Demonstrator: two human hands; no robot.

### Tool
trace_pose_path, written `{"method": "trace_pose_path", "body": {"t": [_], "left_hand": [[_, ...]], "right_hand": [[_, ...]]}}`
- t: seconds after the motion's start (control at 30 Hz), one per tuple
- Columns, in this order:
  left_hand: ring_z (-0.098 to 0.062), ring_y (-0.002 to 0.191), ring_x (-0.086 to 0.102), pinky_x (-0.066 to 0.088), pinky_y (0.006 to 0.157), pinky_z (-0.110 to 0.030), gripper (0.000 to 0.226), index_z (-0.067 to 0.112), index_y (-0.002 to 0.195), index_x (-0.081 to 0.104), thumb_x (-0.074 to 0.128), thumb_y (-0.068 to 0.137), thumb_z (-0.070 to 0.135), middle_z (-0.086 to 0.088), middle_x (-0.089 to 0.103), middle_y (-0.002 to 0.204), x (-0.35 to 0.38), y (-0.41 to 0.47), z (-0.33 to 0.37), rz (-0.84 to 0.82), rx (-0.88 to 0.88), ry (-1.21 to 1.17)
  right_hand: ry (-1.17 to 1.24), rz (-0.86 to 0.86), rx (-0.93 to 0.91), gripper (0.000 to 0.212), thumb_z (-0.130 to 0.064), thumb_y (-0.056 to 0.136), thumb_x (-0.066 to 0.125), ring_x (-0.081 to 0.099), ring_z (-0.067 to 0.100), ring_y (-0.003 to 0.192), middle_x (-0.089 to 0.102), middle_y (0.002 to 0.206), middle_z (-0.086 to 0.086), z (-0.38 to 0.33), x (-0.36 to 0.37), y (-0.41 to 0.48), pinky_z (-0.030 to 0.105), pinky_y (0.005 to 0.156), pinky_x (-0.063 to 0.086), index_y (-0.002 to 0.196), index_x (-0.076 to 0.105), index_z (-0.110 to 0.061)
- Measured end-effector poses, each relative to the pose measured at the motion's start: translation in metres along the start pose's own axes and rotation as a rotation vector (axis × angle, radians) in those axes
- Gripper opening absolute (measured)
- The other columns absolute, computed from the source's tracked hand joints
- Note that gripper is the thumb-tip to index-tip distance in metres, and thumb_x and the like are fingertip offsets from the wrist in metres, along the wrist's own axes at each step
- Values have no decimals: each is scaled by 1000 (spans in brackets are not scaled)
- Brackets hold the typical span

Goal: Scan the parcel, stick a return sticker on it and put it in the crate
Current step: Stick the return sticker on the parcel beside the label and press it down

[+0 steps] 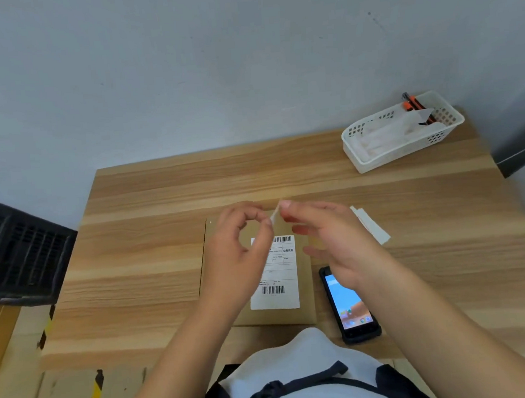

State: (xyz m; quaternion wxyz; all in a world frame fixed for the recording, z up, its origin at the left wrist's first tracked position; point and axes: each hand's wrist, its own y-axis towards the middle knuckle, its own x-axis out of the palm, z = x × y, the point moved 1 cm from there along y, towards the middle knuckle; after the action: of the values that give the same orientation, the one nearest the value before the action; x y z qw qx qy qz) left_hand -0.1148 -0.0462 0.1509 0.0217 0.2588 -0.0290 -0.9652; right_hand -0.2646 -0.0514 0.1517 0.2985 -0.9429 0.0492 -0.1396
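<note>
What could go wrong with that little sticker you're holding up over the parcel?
1. The sticker is pinched between the fingertips of both hands, left hand and right hand, so it might curl and stick to a finger or to itself.
2. It hangs above the shipping label on the parcel, so pressed down carelessly it could cover a barcode.
3. The phone lies right beside the parcel under the right wrist and could get bumped.
</note>
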Motion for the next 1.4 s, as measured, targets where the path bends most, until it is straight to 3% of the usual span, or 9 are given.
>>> {"method": "trace_pose_path", "body": {"t": [0.1,0.27,0.43,0.6,0.77,0.97,1.1,1.27,1.4], "left_hand": [[1,110,57,37,90,-8,6,19,86,67,67,87,13,7,64,112,1,-9,2,-10,210,161],[-21,109,62,49,91,-44,13,12,90,69,62,86,22,-2,65,117,2,-14,-6,10,367,243],[-19,118,56,45,98,-43,32,12,107,69,70,82,32,-2,61,126,-10,-11,-10,20,402,258],[1,118,53,38,102,-15,34,29,114,65,76,82,35,16,62,120,-36,8,-42,7,-25,-19],[-9,98,66,45,89,-26,7,22,95,72,68,92,17,7,73,101,-60,21,-99,114,-530,-374],[-24,112,66,50,99,-38,30,9,115,71,61,95,28,-8,73,118,-85,33,-126,-82,-672,-591],[-20,92,71,54,91,-38,43,8,111,72,61,84,40,-11,77,101,-97,41,-128,-280,-646,-681],[-26,111,70,50,100,-40,38,11,111,75,65,85,37,-11,76,112,-97,45,-135,-489,-570,-589],[-27,107,71,53,99,-38,25,10,108,74,75,83,11,-11,77,108,-97,52,-147,-467,-588,-571]], "right_hand": [[50,-5,37,36,-31,78,79,67,24,109,76,111,8,2,0,-2,48,100,46,104,74,-6],[72,7,35,12,-22,81,75,69,26,111,76,111,11,9,-1,1,54,102,45,91,71,-17],[63,3,15,5,-17,82,72,67,29,114,73,116,14,12,3,4,50,100,46,85,69,-20],[-51,72,-60,11,-14,83,74,67,18,98,79,101,5,13,3,14,40,89,46,76,69,-21],[-431,107,-146,7,-16,83,74,63,15,81,73,95,-4,37,23,29,25,64,42,81,73,-22],[-402,-224,-76,3,-12,82,76,70,13,87,78,94,4,28,37,24,25,81,49,84,76,-14],[-397,-68,-44,2,-9,82,76,71,10,79,80,87,1,32,35,28,22,74,48,83,76,-11],[-356,16,22,5,-4,84,73,69,-2,63,79,77,-6,46,44,33,14,61,46,83,73,-9],[-315,80,42,7,-4,84,73,70,4,74,79,86,-2,56,53,36,23,75,47,80,72,-9]]}}
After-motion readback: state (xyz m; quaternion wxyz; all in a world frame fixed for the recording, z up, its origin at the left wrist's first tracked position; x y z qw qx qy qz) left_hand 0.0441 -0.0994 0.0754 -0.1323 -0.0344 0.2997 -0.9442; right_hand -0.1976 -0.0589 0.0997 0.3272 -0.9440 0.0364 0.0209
